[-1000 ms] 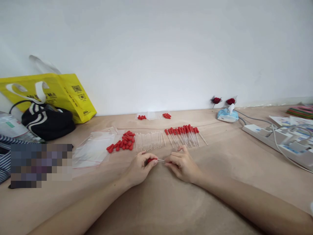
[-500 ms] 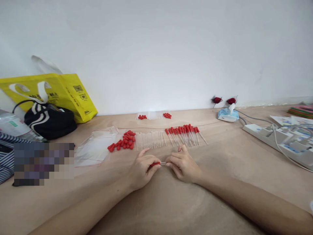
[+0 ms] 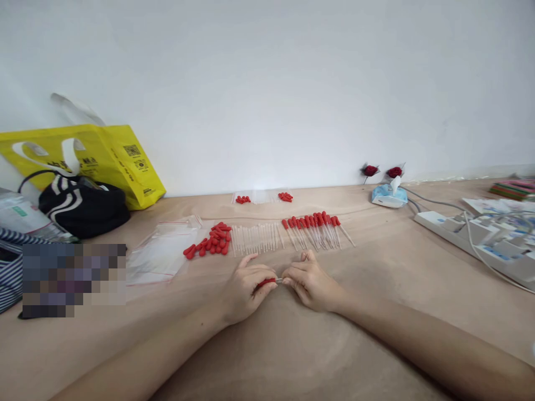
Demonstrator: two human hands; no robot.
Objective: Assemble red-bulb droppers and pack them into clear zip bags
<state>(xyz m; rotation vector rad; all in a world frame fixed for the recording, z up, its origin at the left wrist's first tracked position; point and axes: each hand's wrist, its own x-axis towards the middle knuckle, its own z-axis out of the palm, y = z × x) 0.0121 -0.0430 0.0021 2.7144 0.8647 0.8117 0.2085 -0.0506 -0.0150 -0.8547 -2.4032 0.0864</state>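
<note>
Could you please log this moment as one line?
left hand: pinches red bulb | right hand: pinches clear tube | between hands: short stretch of tube shows | beyond: loose bulbs, bare tubes, capped tubes

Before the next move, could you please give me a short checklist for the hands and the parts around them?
1. Red, elongated, rubbery bulb pinched in the left hand: ok.
2. Thin, clear, straight tube pinched in the right hand: ok.
3. Tube fully seated in the bulb: cannot tell; the joint is hidden.
4. Pile of loose red rubbery bulbs left of the row of bare clear tubes: ok.
5. Red-topped clear droppers right of that row: ok.
</note>
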